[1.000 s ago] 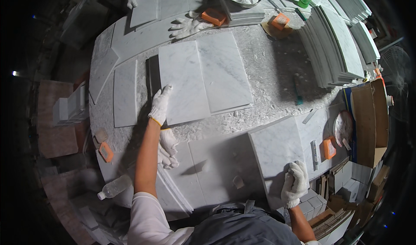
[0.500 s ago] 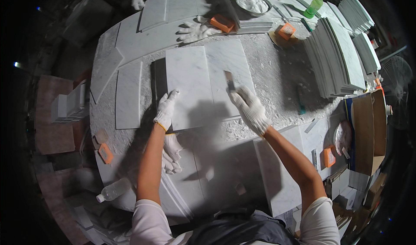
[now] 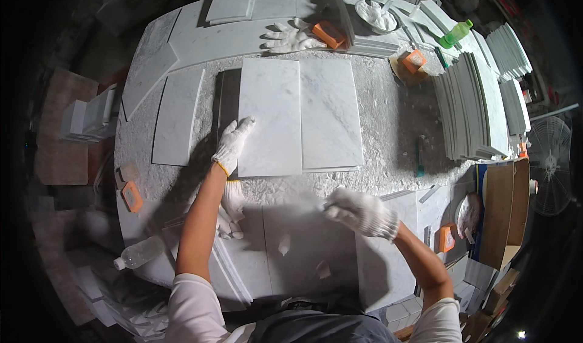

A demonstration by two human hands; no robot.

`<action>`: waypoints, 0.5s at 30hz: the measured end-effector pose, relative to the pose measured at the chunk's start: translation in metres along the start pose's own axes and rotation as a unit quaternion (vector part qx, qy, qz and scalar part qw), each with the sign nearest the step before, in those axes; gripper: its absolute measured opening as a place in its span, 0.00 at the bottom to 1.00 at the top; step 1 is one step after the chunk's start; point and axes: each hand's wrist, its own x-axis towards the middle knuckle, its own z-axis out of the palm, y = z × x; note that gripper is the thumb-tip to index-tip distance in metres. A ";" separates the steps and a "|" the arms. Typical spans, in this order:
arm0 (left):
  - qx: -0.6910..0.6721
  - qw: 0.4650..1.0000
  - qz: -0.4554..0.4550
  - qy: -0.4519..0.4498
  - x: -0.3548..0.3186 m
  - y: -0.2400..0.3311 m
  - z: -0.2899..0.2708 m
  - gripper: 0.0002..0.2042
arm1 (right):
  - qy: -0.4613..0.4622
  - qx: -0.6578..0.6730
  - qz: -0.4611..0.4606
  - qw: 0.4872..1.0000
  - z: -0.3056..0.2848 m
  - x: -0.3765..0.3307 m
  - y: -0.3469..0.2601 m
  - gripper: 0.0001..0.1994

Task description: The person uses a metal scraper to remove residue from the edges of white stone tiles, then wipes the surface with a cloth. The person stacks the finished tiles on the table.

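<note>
1. Pulled back from over the right marble slab (image 3: 331, 115) half a second earlier, the gloved right hand (image 3: 362, 213) hovers nearer the body, fingers curled and blurred; whether they pinch anything cannot be told.
2. Well left of those fingers lies a loose white glove (image 3: 232, 202).
3. Gloved left hand (image 3: 232, 144) rests, fingers extended close together, on the left marble slab (image 3: 271, 115); the right slab adjoins it, right of the fingertips.
4. Beyond both hands' fingers: an orange block (image 3: 329, 34), then a bowl of white material (image 3: 377, 16).
</note>
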 end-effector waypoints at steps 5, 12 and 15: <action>0.018 1.000 0.001 0.022 -0.004 0.002 0.004 0.26 | 0.397 0.254 -0.094 0.877 0.009 -0.040 -0.014 0.12; 0.091 0.995 0.043 -0.002 0.007 -0.001 -0.009 0.27 | 0.660 0.240 -0.074 0.708 0.015 -0.013 0.036 0.10; 0.120 0.992 0.046 0.011 0.004 -0.001 -0.011 0.27 | 0.657 0.242 -0.081 0.709 0.016 -0.011 0.041 0.09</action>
